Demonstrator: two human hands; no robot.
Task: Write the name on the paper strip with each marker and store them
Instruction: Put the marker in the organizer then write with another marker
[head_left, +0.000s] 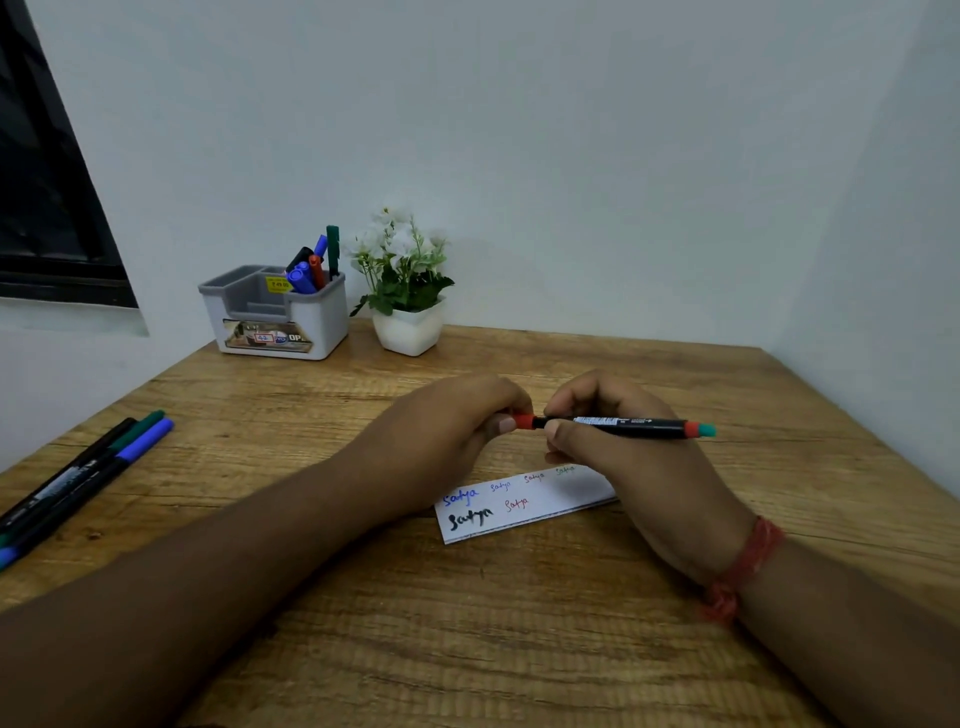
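While my right hand (613, 441) curls round the light, stiff marker (623, 427) just above the paper strip (524, 506), my left hand (467, 421) pinches its red cap (524, 421), which I judge the best place to grip.

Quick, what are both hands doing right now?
Left hand: pinches the red cap at the marker's end.
Right hand: grips the black marker barrel.
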